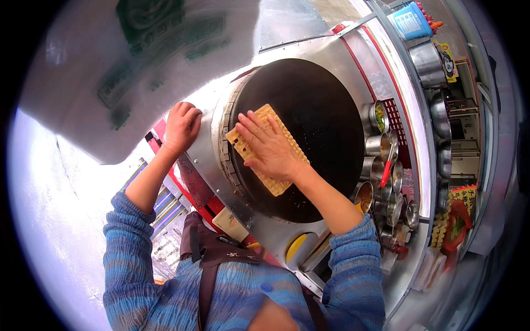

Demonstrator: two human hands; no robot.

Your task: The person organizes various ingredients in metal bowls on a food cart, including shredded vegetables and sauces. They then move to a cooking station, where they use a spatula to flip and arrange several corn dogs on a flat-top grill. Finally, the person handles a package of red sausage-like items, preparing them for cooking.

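A round black griddle [327,124] lies before me, set in a metal counter. On its left part rests a flat rectangular crisp sheet [275,188], golden brown with a bubbled surface and a few dark spots. My right hand [269,151] lies flat over the middle of this sheet, palm down with the fingers somewhat apart, hiding part of it. The palm side is not visible. Left of the griddle, my left hand [182,124] rests on the counter's metal edge with its fingers curled; no object shows in it. Small crumbs are scattered over the griddle.
Right of the griddle stand several metal containers [374,145] with food, one with a red-handled utensil [386,173]. Larger metal pots [428,64] line a shelf behind a frame. A translucent sheet with green print [165,53] hangs at upper left. A yellow-edged round object [296,248] sits below the griddle.
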